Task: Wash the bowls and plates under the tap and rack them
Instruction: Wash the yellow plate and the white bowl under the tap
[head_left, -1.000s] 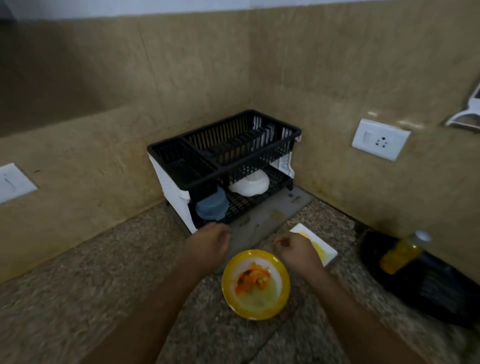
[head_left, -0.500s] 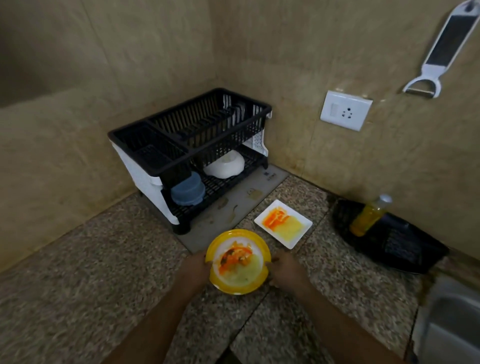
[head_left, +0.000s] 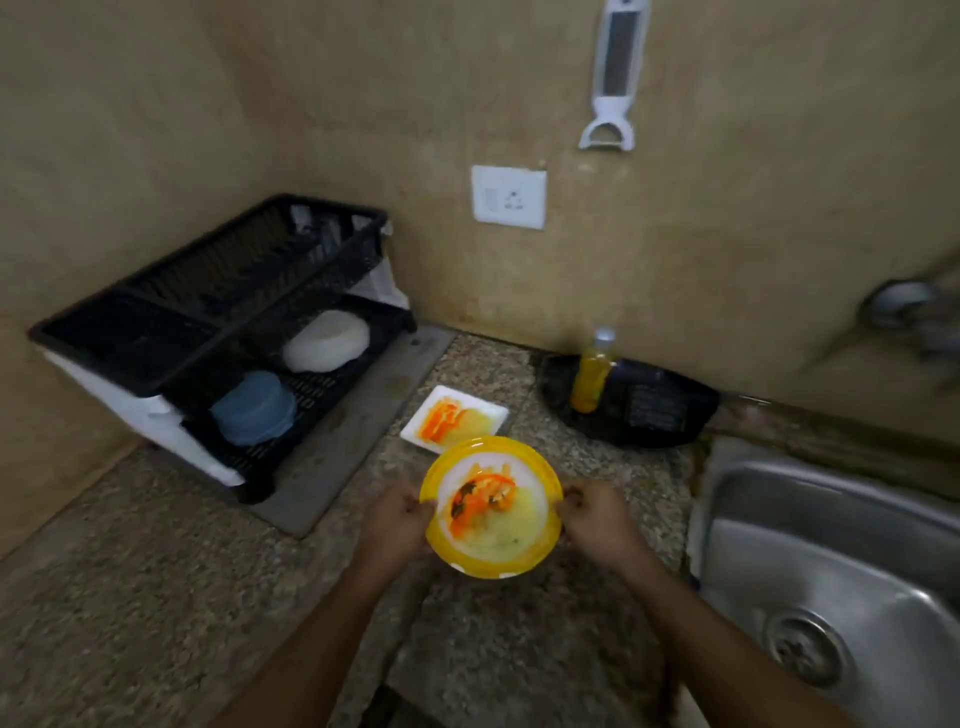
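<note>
A round yellow plate (head_left: 491, 506) smeared with orange and yellow food is held above the speckled counter. My left hand (head_left: 395, 525) grips its left rim and my right hand (head_left: 597, 522) grips its right rim. Just behind it a white square plate (head_left: 454, 423) with orange and yellow smears lies on the counter. The black two-tier dish rack (head_left: 208, 332) stands in the left corner, with a white bowl (head_left: 327, 340) and a blue bowl (head_left: 254, 408) upside down on its lower tier. The steel sink (head_left: 831, 561) is at the right; the tap (head_left: 904, 312) on the wall is blurred.
A bottle of yellow liquid (head_left: 592, 371) stands on a black tray (head_left: 634, 402) against the back wall. A grey drip mat (head_left: 353, 431) lies under the rack. A white socket (head_left: 509, 196) and a hanging white tool (head_left: 613, 78) are on the wall.
Both hands closed on the yellow plate's rim and lifted it off the counter toward me. The view swung right, bringing the sink and tap into sight.
</note>
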